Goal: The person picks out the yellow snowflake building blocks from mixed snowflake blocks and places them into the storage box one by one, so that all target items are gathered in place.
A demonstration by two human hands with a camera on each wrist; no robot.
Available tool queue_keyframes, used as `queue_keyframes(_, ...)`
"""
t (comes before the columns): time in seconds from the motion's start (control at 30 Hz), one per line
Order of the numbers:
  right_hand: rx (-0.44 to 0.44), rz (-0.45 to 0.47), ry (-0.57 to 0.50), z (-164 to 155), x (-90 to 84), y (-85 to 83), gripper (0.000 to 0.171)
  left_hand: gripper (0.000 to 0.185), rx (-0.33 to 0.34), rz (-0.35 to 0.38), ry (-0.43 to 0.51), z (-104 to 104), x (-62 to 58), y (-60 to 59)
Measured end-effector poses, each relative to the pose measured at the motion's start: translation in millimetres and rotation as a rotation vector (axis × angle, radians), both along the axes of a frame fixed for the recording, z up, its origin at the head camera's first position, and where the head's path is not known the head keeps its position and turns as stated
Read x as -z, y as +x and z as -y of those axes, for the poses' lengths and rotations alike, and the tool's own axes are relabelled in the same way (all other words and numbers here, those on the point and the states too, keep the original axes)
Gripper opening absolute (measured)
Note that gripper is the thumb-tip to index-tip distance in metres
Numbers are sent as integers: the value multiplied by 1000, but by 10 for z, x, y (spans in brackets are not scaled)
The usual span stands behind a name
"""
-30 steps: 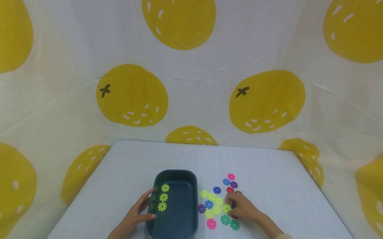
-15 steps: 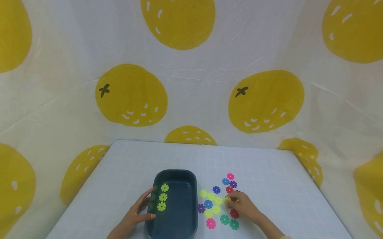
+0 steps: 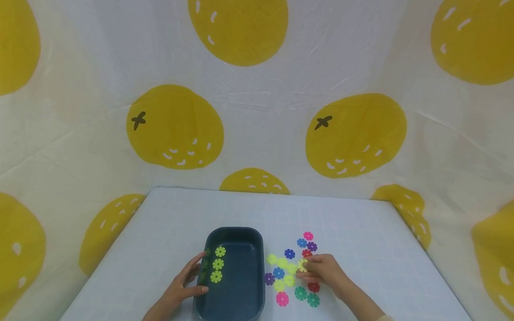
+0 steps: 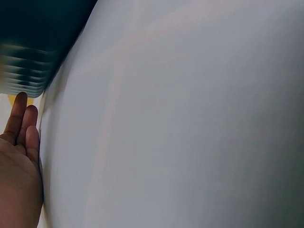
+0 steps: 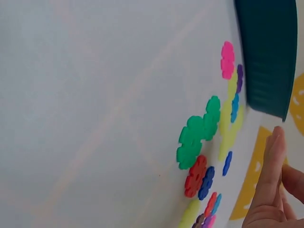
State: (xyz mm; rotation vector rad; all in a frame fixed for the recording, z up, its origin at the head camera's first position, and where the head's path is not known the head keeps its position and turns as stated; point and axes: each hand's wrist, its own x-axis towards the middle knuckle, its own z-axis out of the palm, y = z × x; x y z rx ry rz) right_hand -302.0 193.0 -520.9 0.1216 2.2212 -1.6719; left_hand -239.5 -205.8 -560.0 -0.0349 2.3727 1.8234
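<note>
A dark blue tray (image 3: pixel 233 230) sits on the pale table, with three lime-green flower discs (image 3: pixel 218 264) in a row by its left wall. My left hand (image 3: pixel 191 280) rests against the tray's left outer wall; its fingers (image 4: pixel 20 124) are straight beside the tray (image 4: pixel 38 42). Right of the tray lie several flower discs in many colours. My right hand (image 3: pixel 305 268) is among them and pinches a lime-green disc (image 3: pixel 302 265) at its fingertips. In the right wrist view a finger (image 5: pixel 272 161) points toward the tray (image 5: pixel 266 52).
Loose discs beside the right hand include a pink one (image 3: pixel 282 299), two green (image 3: pixel 307 297), (image 5: pixel 197 137), a red one (image 3: pixel 313 287), a purple one (image 3: pixel 269 278) and a blue one (image 3: pixel 290 254). A white cloth with yellow fruit prints (image 3: pixel 174 128) walls in the table.
My right hand has shifted a little away from me across the discs, and the lime-green disc at its fingertips has moved with it. The left hand and the tray have stayed put.
</note>
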Motion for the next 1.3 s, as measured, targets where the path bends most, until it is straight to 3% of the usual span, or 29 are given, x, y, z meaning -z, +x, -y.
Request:
queue_keyframes(0.27,-45,91,-186,68,-119,11,45,77,11,-38,2,47,-38,14)
queue_keyframes(0.67,-114,131,-272,253,-336,13,39,79,-12,-32,1,18,64,-18)
queue_keyframes(0.9,-129,159,-317,442,-423,57,36,78,-14,-25,20,15,40,-7)
queue_keyframes(1.1,-190,175,-395,583,-463,124,35,78,-11,-20,11,-5,9,-8)
queue_keyframes(1.3,-238,181,-395,734,-484,116,34,78,-3,-19,-3,-2,18,-20)
